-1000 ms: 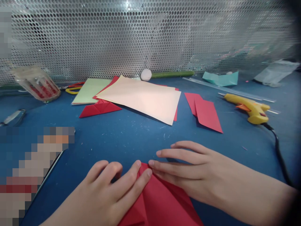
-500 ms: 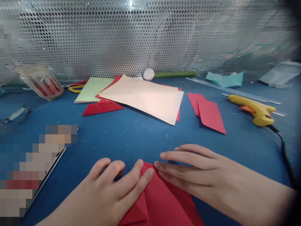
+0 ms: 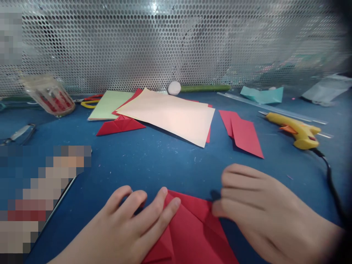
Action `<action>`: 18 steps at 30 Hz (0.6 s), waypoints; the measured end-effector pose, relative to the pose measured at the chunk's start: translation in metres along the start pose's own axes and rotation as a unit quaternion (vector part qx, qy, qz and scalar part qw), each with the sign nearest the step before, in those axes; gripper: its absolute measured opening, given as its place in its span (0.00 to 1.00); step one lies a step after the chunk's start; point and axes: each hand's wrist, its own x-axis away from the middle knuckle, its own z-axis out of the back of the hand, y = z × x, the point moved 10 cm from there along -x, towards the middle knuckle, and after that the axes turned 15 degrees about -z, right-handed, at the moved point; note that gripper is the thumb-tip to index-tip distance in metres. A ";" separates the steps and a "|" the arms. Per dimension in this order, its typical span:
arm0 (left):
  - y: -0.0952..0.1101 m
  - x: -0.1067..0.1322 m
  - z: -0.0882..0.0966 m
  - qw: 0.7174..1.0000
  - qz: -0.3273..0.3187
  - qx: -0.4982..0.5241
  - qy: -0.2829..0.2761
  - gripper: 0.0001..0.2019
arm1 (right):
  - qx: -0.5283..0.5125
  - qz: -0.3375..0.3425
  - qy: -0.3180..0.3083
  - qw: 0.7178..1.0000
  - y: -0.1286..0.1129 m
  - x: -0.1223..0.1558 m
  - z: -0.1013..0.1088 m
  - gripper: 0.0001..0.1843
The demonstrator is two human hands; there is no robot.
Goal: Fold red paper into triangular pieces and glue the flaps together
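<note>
A red folded paper lies on the blue table at the near edge. My left hand rests flat on the paper's left part, fingers stretched out, with two fingertips at its top corner. My right hand is at the paper's right edge with its fingers curled in. Its thumb tip touches that edge. What lies under the curled fingers is hidden.
Further back lie a cream sheet over red and green sheets, a folded red piece, red strips, a yellow glue gun with its black cord, scissors, a white ball and a perforated metal wall.
My right hand has slid to the right along the paper's upper edge and its fingers have curled in. The left hand has stayed put.
</note>
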 end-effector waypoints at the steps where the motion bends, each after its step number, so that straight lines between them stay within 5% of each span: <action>1: 0.000 0.001 0.000 1.000 0.004 0.000 0.010 0.18 | -0.031 -0.030 0.015 0.999 0.003 -0.006 0.005 0.17; 5: 0.000 0.003 0.001 0.998 0.023 0.012 0.056 0.17 | -0.078 -0.162 0.017 0.984 0.017 -0.023 0.006 0.04; 7: -0.002 0.003 0.001 0.997 0.034 0.036 0.060 0.17 | -0.079 -0.177 -0.012 0.981 0.014 -0.024 -0.003 0.06; 10: -0.004 0.002 0.003 0.996 0.048 0.056 0.054 0.18 | -0.116 -0.161 -0.061 0.978 0.005 -0.021 -0.019 0.09; 15: -0.004 -0.002 0.012 0.996 0.034 0.028 0.083 0.21 | -0.228 -0.130 -0.011 0.965 -0.001 -0.017 -0.013 0.10; 18: -0.006 -0.003 0.011 0.995 0.040 0.032 0.082 0.20 | -0.242 -0.064 -0.060 0.966 -0.015 -0.015 -0.019 0.08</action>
